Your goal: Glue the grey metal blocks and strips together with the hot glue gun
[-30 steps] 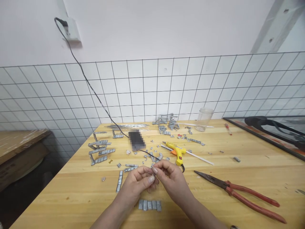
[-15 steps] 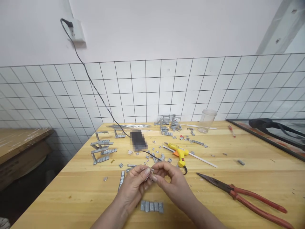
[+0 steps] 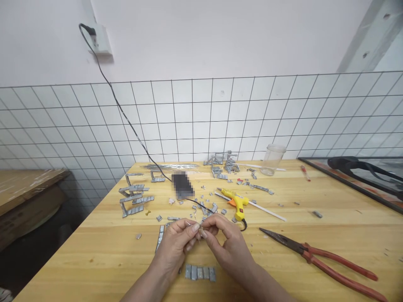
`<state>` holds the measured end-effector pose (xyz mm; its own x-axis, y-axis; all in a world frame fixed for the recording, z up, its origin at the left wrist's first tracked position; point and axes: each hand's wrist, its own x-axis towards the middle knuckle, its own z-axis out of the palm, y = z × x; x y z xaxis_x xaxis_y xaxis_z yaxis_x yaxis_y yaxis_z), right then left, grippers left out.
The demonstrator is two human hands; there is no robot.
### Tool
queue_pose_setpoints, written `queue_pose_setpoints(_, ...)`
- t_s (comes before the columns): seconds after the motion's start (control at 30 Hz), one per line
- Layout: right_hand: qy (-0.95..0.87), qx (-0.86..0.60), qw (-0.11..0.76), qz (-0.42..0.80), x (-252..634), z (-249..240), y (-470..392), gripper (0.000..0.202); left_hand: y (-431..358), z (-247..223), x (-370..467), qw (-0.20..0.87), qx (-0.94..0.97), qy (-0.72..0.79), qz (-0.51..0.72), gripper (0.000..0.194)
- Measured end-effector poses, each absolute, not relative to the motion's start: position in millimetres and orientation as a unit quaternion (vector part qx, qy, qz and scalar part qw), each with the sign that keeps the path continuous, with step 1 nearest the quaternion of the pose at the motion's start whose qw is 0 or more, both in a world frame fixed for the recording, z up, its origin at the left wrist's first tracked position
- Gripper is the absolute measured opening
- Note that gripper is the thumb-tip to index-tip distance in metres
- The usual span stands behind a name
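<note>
My left hand (image 3: 176, 243) and my right hand (image 3: 228, 241) meet over the front of the wooden table, thumb and forefinger pinched on each. Between the fingertips is a thin silvery wire (image 3: 198, 240), its fine ends sticking out; its full shape is hidden by the fingers. Just below the hands lies a row of grey metal blocks (image 3: 200, 273). Another strip of such blocks (image 3: 160, 237) is partly covered by my left hand. Right of my right hand rests a pair of long-nose pliers (image 3: 305, 249) with red handles.
A yellow glue gun (image 3: 237, 202) lies behind my right hand, its cord near it. Small grey pieces (image 3: 214, 207) are scattered mid-table. Grey block structures (image 3: 135, 199) stand left, others (image 3: 222, 163) at the back. A clear jar (image 3: 273, 160) and a phone (image 3: 182, 185) are farther off.
The fingertips have shifted slightly around the wire, and its ends now point in different directions. Both hands stay in nearly the same place; the table things have not moved.
</note>
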<state>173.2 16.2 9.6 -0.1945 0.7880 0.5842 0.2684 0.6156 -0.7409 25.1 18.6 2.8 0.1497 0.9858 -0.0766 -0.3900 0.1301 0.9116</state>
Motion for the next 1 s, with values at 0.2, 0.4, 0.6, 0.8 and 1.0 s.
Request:
queue_pose_setpoints(0.2, -0.722, -0.37, 0.53, 0.246, 177, 10, 18, 0.003, 13, 9, 25, 0.546, 0.491, 0.433, 0.523, 0.022)
queue_pose_setpoints(0.4, -0.712, -0.372, 0.533, 0.265, 175, 7, 20, 0.006, 11, 9, 28, 0.505, 0.536, 0.455, 0.501, 0.019)
queue_pose_setpoints(0.6, -0.685, -0.404, 0.527, 0.3, 173, 9, 20, 0.016, 13, 7, 28, 0.529, 0.538, 0.448, 0.479, 0.025)
queue_pose_setpoints(0.8, -0.65, -0.42, 0.538, 0.334, 173, 11, 19, 0.015, 14, 2, 26, 0.636, 0.494, 0.361, 0.47, 0.026)
queue_pose_setpoints(1.0, -0.621, -0.413, 0.55, 0.378, 171, 7, 20, 0.017, 14, -3, 27, 0.711, 0.424, 0.288, 0.48, 0.019)
